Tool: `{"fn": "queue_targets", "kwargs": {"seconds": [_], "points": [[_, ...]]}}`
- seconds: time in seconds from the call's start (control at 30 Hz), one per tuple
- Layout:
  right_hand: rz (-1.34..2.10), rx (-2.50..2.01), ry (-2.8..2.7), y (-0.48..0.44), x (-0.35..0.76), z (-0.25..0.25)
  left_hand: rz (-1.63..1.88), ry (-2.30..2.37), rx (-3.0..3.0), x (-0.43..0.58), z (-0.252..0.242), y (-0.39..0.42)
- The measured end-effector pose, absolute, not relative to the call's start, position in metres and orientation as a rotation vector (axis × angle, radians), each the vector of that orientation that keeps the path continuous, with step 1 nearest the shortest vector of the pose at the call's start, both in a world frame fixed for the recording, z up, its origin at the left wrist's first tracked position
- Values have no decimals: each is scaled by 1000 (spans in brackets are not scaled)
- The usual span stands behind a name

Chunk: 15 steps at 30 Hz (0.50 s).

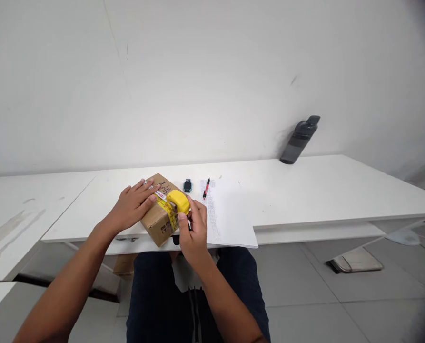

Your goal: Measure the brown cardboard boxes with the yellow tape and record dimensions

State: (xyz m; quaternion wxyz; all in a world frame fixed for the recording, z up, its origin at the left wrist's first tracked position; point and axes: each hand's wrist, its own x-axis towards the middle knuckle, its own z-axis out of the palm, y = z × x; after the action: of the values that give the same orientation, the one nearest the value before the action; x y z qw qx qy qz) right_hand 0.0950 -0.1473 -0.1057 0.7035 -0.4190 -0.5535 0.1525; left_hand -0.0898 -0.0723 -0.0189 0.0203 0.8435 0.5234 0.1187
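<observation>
A small brown cardboard box (157,224) sits at the near edge of the white table (305,190). My left hand (133,204) lies flat on its top, fingers spread, holding it down. My right hand (194,231) pinches a yellow tape measure (178,201) against the box's right side. A yellow measuring blade (166,209) runs across the box top toward my left fingers.
A sheet of paper (230,214) lies right of the box, with a red-and-black pen (206,187) at its top left and a small dark watch (187,185) beside it. A dark bottle (300,139) leans against the wall. A flat grey case (357,261) rests on the floor.
</observation>
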Motion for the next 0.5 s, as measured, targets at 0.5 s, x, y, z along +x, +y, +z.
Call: {"fn": "queue_targets", "kwargs": {"seconds": [0.5], "points": [[906,-722,-596,-119,144,-123,1191,1677,2388,-171,-150,-117]]}}
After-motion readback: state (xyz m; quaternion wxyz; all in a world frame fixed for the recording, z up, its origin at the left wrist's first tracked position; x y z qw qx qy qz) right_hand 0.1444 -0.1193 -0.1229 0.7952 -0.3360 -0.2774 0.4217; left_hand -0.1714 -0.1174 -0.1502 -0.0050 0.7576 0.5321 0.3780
